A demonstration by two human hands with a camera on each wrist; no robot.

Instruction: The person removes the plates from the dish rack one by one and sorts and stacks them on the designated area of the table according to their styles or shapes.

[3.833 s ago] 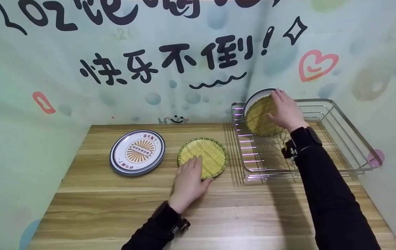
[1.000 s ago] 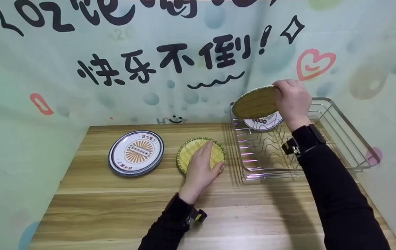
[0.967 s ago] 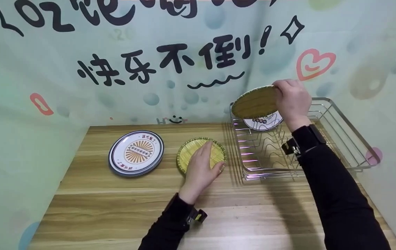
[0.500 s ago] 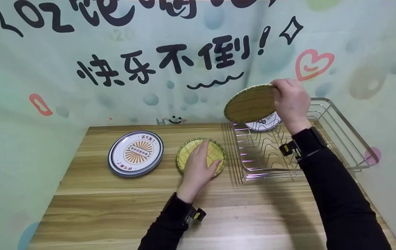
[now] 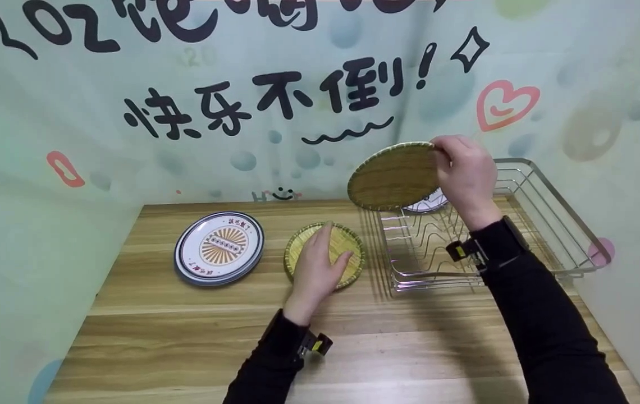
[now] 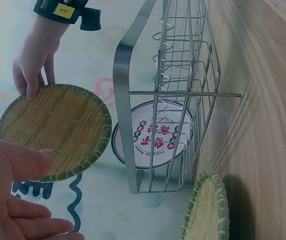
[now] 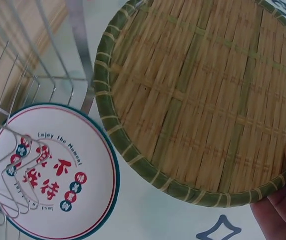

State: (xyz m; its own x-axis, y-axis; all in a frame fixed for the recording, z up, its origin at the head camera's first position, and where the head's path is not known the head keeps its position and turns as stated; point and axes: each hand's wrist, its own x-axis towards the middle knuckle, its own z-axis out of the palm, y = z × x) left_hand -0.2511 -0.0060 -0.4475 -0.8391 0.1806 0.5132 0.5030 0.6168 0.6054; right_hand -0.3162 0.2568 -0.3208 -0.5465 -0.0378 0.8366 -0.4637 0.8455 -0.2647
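My right hand [image 5: 469, 177] pinches the rim of a round woven bamboo tray [image 5: 393, 177], held tilted in the air over the left back of the wire dish rack [image 5: 558, 207]. Its weave and green bound edge fill much of the right wrist view. Behind it, a white plate [image 7: 95, 200] with a blue-green rim and red lettering leans upright in the rack. My left hand [image 5: 315, 272] hovers over a second bamboo tray [image 5: 349, 242] lying on the table, partly covering it in the head view. Its thumb and fingers are spread and relaxed, with nothing between them.
At the table's left back lies a small stack of white plates [image 5: 224, 247] with blue rims. The rack stands on the wooden table [image 5: 185, 342] at the right back. A printed cloth backdrop [image 5: 230, 174] rises right behind the table.
My right hand has lifted the bamboo tray from in front of the racked plate and carried it left and slightly down toward me. My left hand stays near the other tray, shifting slightly.
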